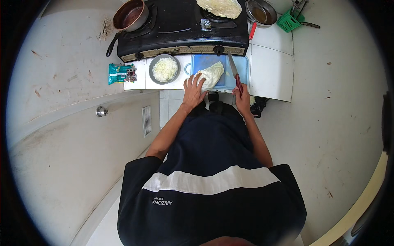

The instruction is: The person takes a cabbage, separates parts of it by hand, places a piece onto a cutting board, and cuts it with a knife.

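A pale piece of cabbage (213,74) lies on a blue cutting board (203,61) at the counter's front edge. My left hand (194,91) rests over its near left end with the fingers spread, holding it against the board. In my right hand (243,97) is a kitchen knife (235,72) with a dark red handle, its blade pointing away from me over the board's right part. The blade is apart from the cabbage. Left of the board, a grey bowl (177,72) holds finely chopped, pale cabbage (165,70).
Behind the board stands a black gas stove (175,18) with a saucepan (130,15) and a larger cabbage piece (220,7) on it. A teal packet (116,73) lies left. A red-handled strainer (253,29) and green utensil basket (288,21) stand back right. A black bag (259,107) hangs below.
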Demonstrator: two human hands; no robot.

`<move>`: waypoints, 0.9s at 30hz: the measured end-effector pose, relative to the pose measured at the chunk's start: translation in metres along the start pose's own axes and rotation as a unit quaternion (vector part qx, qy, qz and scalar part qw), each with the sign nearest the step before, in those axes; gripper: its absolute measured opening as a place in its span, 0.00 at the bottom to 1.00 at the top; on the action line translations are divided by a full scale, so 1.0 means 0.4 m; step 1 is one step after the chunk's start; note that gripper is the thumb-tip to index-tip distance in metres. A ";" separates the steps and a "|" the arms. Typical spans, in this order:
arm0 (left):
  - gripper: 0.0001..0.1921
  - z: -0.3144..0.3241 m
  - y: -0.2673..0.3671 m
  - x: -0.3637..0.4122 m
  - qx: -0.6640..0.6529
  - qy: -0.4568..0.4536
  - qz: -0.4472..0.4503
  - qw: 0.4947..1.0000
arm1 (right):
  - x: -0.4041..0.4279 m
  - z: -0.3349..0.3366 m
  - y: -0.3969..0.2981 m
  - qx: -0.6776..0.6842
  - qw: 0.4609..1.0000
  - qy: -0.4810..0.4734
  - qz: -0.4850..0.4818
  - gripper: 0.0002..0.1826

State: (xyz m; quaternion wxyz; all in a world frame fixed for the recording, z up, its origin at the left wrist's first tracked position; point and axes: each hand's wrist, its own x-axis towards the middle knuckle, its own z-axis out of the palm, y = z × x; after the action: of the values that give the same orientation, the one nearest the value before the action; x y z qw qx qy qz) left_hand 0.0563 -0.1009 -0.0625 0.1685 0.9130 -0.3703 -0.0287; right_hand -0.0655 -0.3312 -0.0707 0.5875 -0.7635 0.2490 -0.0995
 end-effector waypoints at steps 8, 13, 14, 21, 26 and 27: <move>0.44 -0.085 -0.009 0.084 -0.064 -0.043 -0.017 0.997 | 0.002 0.010 -0.010 -0.008 1.000 -0.015 -0.002 0.15; 0.43 -0.144 -0.047 0.100 -0.008 0.046 0.034 0.998 | 0.010 -0.003 -0.014 0.021 1.000 0.003 0.000 0.15; 0.42 -0.151 -0.055 0.100 -0.001 0.052 0.039 0.998 | 0.013 -0.006 -0.012 0.021 1.000 0.003 -0.001 0.15; 0.43 -0.073 -0.065 0.076 0.036 -0.028 0.077 0.996 | 0.010 -0.006 -0.016 -0.008 1.000 -0.007 -0.001 0.15; 0.35 -0.037 -0.019 0.068 0.041 -0.086 0.049 0.994 | 0.003 0.002 -0.020 -0.019 0.999 -0.024 -0.019 0.17; 0.35 -0.032 -0.019 0.071 0.042 -0.086 0.047 0.994 | 0.003 0.003 -0.023 -0.022 0.999 -0.040 -0.018 0.17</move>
State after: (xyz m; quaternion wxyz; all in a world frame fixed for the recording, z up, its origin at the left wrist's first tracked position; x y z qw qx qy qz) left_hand 0.0844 -0.1117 -0.0509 0.0990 0.8949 -0.4270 -0.0837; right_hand -0.0616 -0.3291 -0.0623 0.5782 -0.7840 0.2133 -0.0737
